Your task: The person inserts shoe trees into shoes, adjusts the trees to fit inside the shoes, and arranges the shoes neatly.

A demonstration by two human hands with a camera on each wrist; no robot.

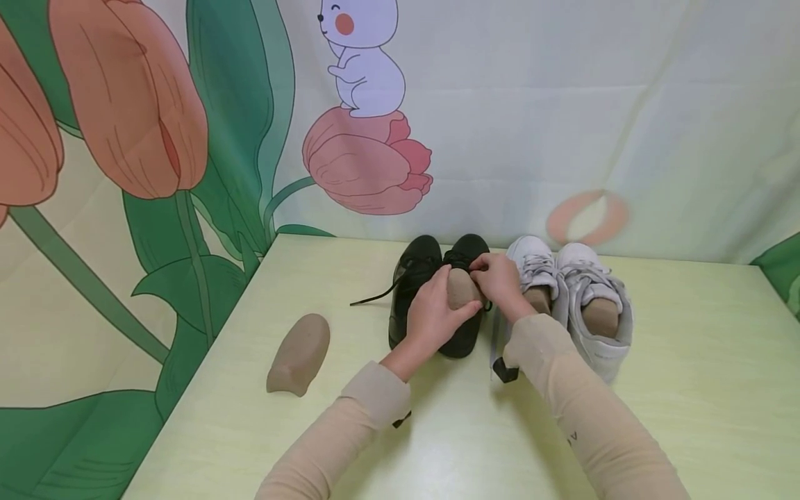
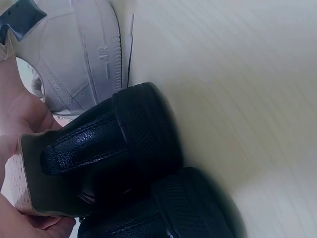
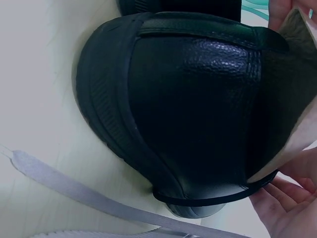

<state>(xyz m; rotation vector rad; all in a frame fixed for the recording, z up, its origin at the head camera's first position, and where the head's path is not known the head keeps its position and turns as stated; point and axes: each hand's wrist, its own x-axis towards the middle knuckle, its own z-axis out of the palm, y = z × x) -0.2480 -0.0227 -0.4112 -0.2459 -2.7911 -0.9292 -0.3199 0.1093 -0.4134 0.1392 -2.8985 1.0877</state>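
A pair of black lace-up shoes stands toes away from me. In the right-hand black shoe (image 1: 461, 342), a tan moulded shoe insert (image 1: 461, 286) sits partly in the opening, its back end sticking up over the heel. My left hand (image 1: 430, 314) holds this insert between thumb and fingers, over the left-hand black shoe (image 1: 398, 326). With bent fingers my right hand (image 1: 500, 281) pinches the right side of the same shoe's opening, near the laces. Seen from the right wrist, those fingers (image 3: 277, 198) are at the collar edge beside the insert.
Another tan insert (image 1: 298, 355) lies on the pale table (image 1: 212, 430) at the left. White sneakers (image 1: 603, 357) with tan inserts inside stand close to the right of the black pair. A black lace (image 1: 373, 299) trails left. A printed cloth (image 1: 500, 139) hangs behind.
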